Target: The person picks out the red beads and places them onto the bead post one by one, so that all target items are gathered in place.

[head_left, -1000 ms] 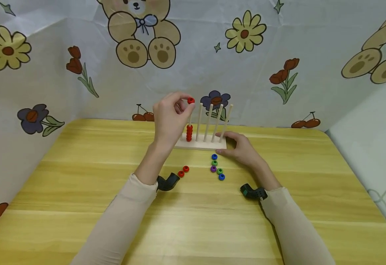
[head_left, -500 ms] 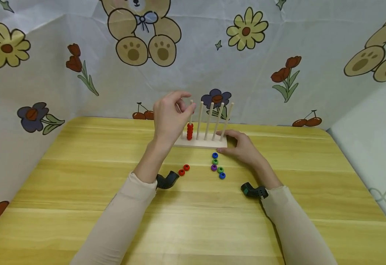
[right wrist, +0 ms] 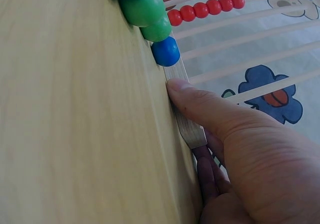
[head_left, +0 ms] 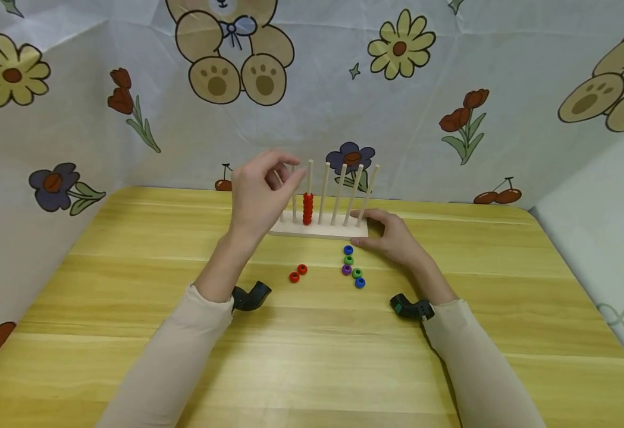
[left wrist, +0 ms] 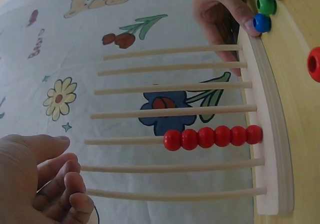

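Note:
A wooden peg stand (head_left: 338,232) with a row of upright pegs stands near the table's back edge. One peg carries a stack of several red beads (head_left: 307,209), which ends partway up it. My left hand (head_left: 260,193) is to the left of that peg's top, fingers loosely bent and holding nothing. In the left wrist view, a gap separates the fingertips (left wrist: 64,144) from the pegs. My right hand (head_left: 392,238) grips the right end of the base, thumb at the front and fingers behind, as the right wrist view (right wrist: 195,99) thumb shows.
Two loose red beads (head_left: 298,273) lie on the table in front of the stand. To their right is a short line of blue, green and purple beads (head_left: 348,260). A patterned cloth (head_left: 312,107) hangs behind the wooden table (head_left: 312,356).
The left hand has lowered a red bead onto the peg and let it go, then drawn back to the left. The red stack is taller. The right hand keeps its grip.

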Motion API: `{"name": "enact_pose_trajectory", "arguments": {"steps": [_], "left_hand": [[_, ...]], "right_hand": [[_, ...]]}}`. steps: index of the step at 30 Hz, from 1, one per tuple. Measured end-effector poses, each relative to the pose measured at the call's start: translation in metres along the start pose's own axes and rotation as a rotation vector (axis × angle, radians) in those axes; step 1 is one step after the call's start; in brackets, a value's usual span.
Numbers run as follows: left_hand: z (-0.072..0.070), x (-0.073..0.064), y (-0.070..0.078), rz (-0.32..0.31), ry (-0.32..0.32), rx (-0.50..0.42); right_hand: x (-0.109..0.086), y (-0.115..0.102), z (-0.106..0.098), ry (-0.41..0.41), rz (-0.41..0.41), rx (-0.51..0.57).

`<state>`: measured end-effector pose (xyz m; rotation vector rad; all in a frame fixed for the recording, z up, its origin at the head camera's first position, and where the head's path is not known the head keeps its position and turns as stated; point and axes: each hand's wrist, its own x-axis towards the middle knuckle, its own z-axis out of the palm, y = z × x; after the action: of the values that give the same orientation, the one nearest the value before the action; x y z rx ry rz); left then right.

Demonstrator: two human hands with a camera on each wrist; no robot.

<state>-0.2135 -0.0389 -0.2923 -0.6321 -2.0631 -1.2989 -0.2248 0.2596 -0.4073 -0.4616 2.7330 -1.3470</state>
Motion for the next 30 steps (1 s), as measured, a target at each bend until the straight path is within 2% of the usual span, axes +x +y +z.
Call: {"name": "enact_pose_trajectory", "arguments": {"steps": [5,10,13,17,21,27,30], "left_hand": [[-0.011,-0.008,-0.011,0.004,-0.029,0.036],[-0.019,-0.012,-0.021,-0.033,-0.043,0.047],[-0.022,-0.014,-0.024,-0.062,-0.09,0.058],[-0.026,-0.017,-0.027,-0.124,-0.207,0.07],[-0.026,-0.019,-0.031,-0.182,-0.33,0.036],[-0.019,-0.023,-0.042,-0.284,-0.536,-0.023],[-0.015,-0.027,-0.05,-0.314,-0.626,-0.05]], "right_hand": [[0.0,0.0,0.0,-0.015,0.004,-0.003],[-0.001,0.001,0.0,-0.022,0.023,0.019],[-0.001,0.0,-0.001,-0.016,0.026,0.019],[0.0,-0.001,-0.001,-0.012,0.01,0.002],[0.001,-0.001,-0.001,-0.011,-0.004,-0.005],[0.001,0.0,-0.001,-0.012,-0.009,0.013],[0.001,0.0,0.0,-0.013,-0.008,0.02]]}}
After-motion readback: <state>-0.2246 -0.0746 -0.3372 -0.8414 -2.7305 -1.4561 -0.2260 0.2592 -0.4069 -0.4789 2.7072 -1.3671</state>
